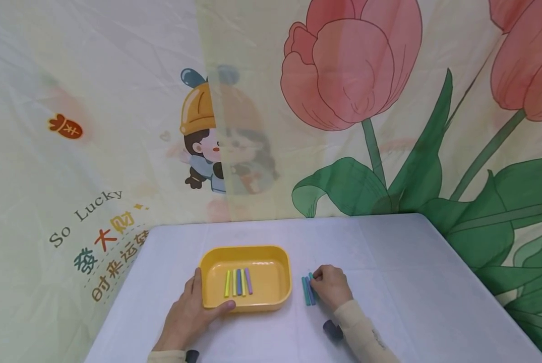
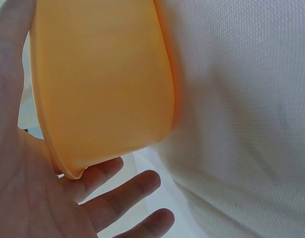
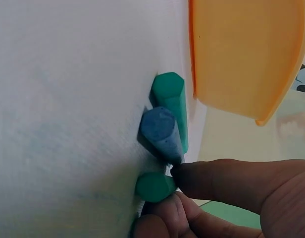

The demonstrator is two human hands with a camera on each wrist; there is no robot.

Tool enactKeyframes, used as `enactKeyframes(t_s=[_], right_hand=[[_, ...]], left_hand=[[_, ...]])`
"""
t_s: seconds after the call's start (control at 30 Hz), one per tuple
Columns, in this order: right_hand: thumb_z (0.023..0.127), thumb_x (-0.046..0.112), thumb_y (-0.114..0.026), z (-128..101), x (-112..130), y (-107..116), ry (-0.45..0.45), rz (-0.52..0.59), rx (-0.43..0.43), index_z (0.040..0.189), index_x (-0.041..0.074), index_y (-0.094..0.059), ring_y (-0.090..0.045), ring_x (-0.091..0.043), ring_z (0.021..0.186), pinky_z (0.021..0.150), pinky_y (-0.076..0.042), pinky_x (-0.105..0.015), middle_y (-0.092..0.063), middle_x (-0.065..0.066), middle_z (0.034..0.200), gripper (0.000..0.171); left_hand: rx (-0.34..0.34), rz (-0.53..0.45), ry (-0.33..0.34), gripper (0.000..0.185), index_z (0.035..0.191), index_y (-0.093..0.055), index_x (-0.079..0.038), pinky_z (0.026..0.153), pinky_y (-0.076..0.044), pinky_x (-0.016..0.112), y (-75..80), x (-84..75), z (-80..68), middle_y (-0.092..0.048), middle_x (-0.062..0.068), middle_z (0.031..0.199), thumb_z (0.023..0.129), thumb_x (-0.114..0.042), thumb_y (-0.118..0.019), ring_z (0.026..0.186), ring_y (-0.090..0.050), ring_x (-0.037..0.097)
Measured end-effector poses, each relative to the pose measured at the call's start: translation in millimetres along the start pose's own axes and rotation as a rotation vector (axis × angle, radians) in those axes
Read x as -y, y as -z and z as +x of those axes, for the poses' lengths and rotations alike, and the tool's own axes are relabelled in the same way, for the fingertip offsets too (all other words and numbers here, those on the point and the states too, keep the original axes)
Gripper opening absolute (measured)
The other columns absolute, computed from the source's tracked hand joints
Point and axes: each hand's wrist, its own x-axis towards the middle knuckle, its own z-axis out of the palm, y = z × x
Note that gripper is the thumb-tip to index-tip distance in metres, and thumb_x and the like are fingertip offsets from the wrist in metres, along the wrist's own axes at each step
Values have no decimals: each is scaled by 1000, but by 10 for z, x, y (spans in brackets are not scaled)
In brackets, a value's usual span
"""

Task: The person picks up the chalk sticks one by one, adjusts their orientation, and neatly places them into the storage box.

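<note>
My left hand (image 1: 186, 312) grips the near left corner of a yellow tray (image 1: 268, 305), thumb along the front rim and fingers at its left side. Inside the tray lies a row of several chalk sticks (image 1: 239, 283) in yellow, blue and purple. To the right of the tray, my right hand (image 1: 332, 286) pinches a green chalk stick (image 3: 155, 187) between thumb and fingers, low over the cloth. Beside it on the cloth lie a blue chalk stick (image 3: 160, 125) and another green chalk stick (image 3: 168, 87), side by side.
A white cloth covers the table (image 1: 388, 267), whose far edge meets a printed curtain (image 1: 252, 151) with tulips and a cartoon figure. A dark wrist camera (image 1: 332, 330) sits at my right sleeve.
</note>
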Motion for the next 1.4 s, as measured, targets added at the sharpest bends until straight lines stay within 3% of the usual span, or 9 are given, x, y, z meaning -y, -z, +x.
enactKeyframes(t_s=[1.03, 1.4], right_hand=[[86, 13, -78, 43, -81, 33, -15, 37, 22, 95, 3, -74, -60, -14, 69, 60, -55, -28, -66, -1, 79, 14], [85, 16, -79, 20, -111, 96, 12, 145, 58, 96, 4, -75, -62, -13, 72, 64, -57, -29, -70, -1, 83, 17]], left_hand=[[-1, 10, 4, 143, 159, -4, 6, 100, -46, 63, -24, 13, 20, -26, 34, 157, 70, -91, -58, 125, -49, 55], [5, 5, 10, 144, 159, -4, 6, 101, -45, 63, -16, 10, 17, -26, 34, 157, 69, -91, -59, 126, -49, 55]])
